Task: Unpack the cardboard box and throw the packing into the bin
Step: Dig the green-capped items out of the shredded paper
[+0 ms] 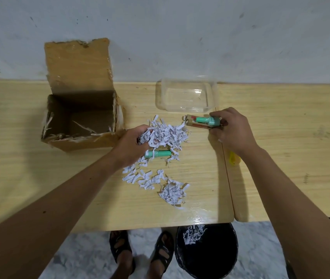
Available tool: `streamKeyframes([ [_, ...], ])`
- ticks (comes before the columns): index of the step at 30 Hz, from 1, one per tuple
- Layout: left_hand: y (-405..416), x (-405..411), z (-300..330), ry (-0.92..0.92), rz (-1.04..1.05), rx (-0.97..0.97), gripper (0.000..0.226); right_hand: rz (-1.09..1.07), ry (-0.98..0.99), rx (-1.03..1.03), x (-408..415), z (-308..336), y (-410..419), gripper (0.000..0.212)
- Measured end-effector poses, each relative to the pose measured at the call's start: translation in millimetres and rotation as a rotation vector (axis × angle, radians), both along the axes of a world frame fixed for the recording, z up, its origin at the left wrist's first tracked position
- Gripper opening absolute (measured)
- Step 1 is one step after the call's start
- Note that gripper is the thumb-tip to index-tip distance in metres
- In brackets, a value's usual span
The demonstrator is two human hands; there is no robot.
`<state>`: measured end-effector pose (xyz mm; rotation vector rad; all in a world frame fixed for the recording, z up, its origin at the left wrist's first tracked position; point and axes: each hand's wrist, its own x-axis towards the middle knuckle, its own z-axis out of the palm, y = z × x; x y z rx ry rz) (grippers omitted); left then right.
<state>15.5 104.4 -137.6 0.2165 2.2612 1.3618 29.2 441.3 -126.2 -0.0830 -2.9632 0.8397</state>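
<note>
Shredded paper (166,133) heaped just right of the open cardboard box (81,115), our hands working in it.

We curl our left hand (132,146) into the heap, gripping a clump over a green tube (158,153). Farther right of the box, our right hand (232,130) pinches what may be a small carton (195,122) with a second green tube. Below, the black bin (206,252) holds shreds.

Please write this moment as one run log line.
left hand: grips shreds | right hand: holds packet | box: open
</note>
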Motion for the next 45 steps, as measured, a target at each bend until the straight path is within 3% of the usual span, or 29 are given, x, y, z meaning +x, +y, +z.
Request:
streamKeyframes([
  [7,-0.6,-0.2,0.7,0.021,-0.008,-0.001,0.038,-0.049,0.133,-0.056,9.2,9.1,-9.7,0.045],
  [13,-0.3,-0.4,1.0,0.032,-0.002,-0.005,0.041,-0.09,0.189,-0.404,46.8,33.7,-51.3,0.032],
  [17,0.2,-1.7,-0.3,0.074,-0.026,-0.013,0.035,0.094,0.089,-0.553,71.5,33.8,-89.9,0.022],
  [23,0.6,-2.1,-3.9,0.104,-0.03,-0.015,0.03,0.306,0.054,-0.342,70.0,19.3,-116.2,0.029],
  [29,1.6,-2.3,-3.3,0.138,-0.025,-0.033,0.022,0.242,-0.044,-0.177,55.7,-2.0,-108.9,0.042],
  [34,1.2,-2.3,-2.8,0.176,-0.041,-0.017,0.022,0.313,-0.055,-0.056,48.7,-15.2,-107.8,0.043],
  [45,0.1,-2.0,-2.3,0.146,-0.028,-0.006,0.022,0.335,-0.003,-0.181,64.3,4.4,-90.8,0.042],
])
